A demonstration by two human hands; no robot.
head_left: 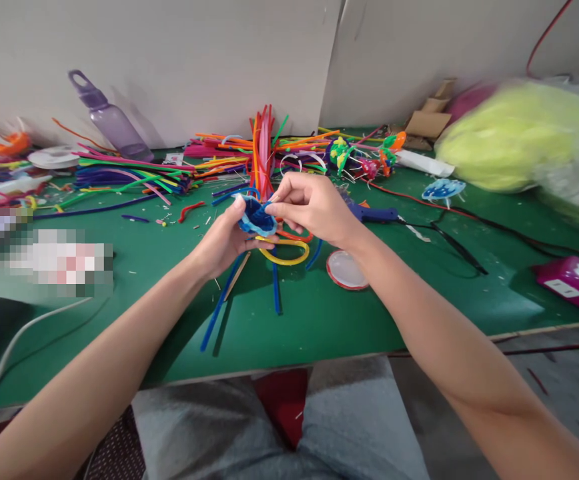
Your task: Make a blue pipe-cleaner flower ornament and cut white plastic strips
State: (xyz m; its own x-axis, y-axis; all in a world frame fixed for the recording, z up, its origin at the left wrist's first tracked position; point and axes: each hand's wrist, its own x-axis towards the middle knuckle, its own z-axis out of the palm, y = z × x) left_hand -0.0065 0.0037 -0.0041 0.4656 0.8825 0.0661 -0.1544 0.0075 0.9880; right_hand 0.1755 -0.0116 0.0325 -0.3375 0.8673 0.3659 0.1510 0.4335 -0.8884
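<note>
In the head view, my left hand (pixel 222 240) is closed around the edge of a small blue cup-shaped piece (pixel 258 217) with a pale blue rim. Its hollow side faces up and toward me. My right hand (pixel 309 203) pinches at the right side of its opening; whether a small part sits between the fingertips is hidden. Below the hands, a yellow pipe cleaner loop (pixel 289 253) and blue pipe cleaners (pixel 276 287) show over the table. One long blue stem (pixel 214 320) slants down to the left, beside a thin wooden stick (pixel 237 275).
Bundles of coloured pipe cleaners (pixel 134 170) lie along the back of the green table (pixel 319 320). A purple bottle (pixel 117 127) leans against the wall. A glue gun (pixel 377 213), a round lid (pixel 348 270), a blue mushroom-like piece (pixel 443 190) and a yellow-green bag (pixel 504 137) are to the right.
</note>
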